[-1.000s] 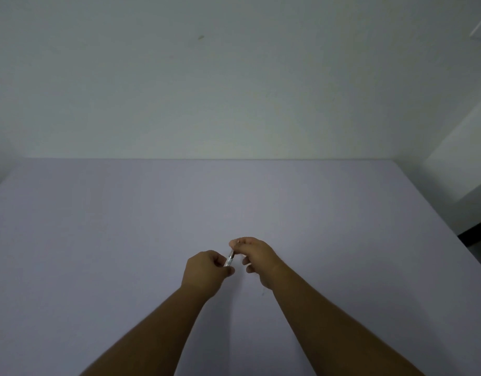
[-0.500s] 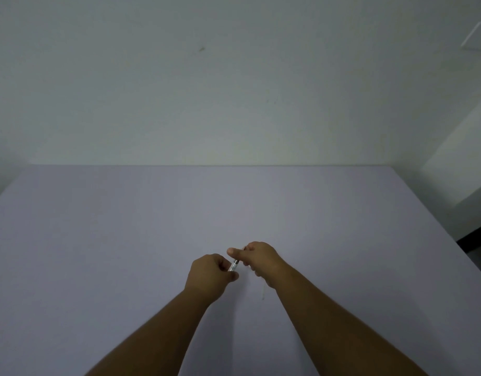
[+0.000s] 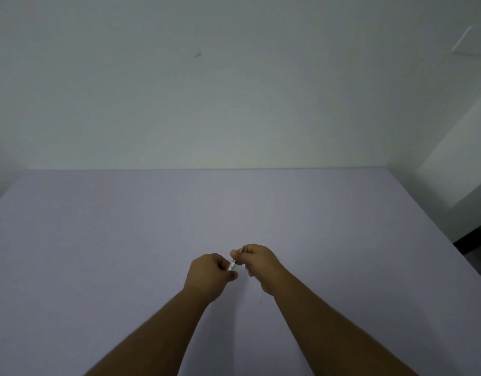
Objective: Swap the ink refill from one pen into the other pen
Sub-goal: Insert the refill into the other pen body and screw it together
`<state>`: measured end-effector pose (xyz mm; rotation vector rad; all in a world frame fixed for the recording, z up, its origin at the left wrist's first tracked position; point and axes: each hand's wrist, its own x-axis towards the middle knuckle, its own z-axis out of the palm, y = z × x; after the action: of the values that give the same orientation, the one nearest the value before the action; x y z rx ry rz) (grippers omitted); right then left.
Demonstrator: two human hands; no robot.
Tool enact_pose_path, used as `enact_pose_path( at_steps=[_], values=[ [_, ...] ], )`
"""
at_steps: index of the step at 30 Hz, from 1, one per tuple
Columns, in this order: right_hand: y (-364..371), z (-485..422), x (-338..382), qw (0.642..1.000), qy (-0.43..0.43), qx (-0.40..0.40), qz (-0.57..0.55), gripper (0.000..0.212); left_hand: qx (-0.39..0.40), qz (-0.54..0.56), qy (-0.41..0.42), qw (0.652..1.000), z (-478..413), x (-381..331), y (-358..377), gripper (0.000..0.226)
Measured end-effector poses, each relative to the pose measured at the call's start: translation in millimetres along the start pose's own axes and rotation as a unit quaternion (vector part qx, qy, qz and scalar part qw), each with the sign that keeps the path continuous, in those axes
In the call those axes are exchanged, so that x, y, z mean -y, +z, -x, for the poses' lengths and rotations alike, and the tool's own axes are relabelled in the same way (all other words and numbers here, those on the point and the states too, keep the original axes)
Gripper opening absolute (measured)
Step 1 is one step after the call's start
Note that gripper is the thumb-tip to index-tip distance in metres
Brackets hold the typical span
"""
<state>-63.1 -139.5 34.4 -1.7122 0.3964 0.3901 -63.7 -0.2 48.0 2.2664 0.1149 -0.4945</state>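
1. Hands meet low over the middle of a pale lilac counter (image 3: 125, 240), both bare forearms reaching in from the near edge.
2. Left hand (image 3: 206, 275) is curled into a loose fist, its grip clenched on the lower end of a small clear pen (image 3: 233, 265); the thumb tip lies just below that end.
3. Right hand (image 3: 257, 263) pinches the pen's upper end between thumb and forefinger, so its grip is also closed on the same pen.
4. Only a short stretch of the pen shows between the two grips, tilted, with its top leaning toward the right hand; it looks transparent with a light glint.
5. Whether this piece is the barrel, the tip section or the refill itself is too small to tell.
6. A thin pale sliver (image 3: 260, 297) shows just under the right wrist, close to the counter; what it is cannot be made out.
7. Beyond the grips the counter runs back to a plain white wall (image 3: 233, 104), and a darker gap opens well off to the right of the right hand.
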Motion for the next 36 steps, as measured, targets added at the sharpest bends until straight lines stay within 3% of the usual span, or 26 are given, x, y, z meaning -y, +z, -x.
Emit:
enact_pose_path(
  at_steps=[3, 7, 12, 16, 21, 25, 29, 33, 36],
  values=[
    [1, 0, 2, 0.998, 0.027, -0.019, 0.046, 0.038, 0.003, -0.005, 0.001, 1.000, 1, 0, 2, 0.013],
    [-4, 1, 1, 0.999, 0.010, 0.014, -0.049, 0.009, -0.005, 0.004, 0.000, 1.000, -1, -2, 1, 0.012],
    [-3, 0, 1, 0.999, 0.037, -0.020, 0.029, 0.034, -0.001, 0.001, 0.010, 1.000, 1, -1, 5, 0.013],
    [-5, 0, -1, 0.998, 0.011, 0.015, -0.062, 0.007, -0.006, 0.005, 0.010, 1.000, -1, 0, 4, 0.012],
    [-4, -2, 2, 0.998, 0.047, -0.010, 0.039, 0.034, 0.000, 0.000, 0.011, 1.000, -1, 1, 7, 0.016],
    [-6, -3, 1, 0.998, 0.026, 0.013, -0.049, 0.009, 0.001, 0.004, 0.010, 1.000, -3, 0, 5, 0.013],
    [-8, -3, 1, 0.998, 0.045, -0.010, 0.036, 0.027, 0.000, 0.004, 0.010, 1.000, -3, 0, 8, 0.014],
    [-11, -4, 1, 0.998, 0.028, 0.018, -0.055, 0.009, -0.001, -0.003, 0.013, 1.000, -5, -1, 6, 0.013],
    [-12, -5, 2, 0.999, 0.026, 0.003, -0.025, 0.005, -0.003, -0.005, 0.019, 1.000, -4, -2, 8, 0.012]
  ],
)
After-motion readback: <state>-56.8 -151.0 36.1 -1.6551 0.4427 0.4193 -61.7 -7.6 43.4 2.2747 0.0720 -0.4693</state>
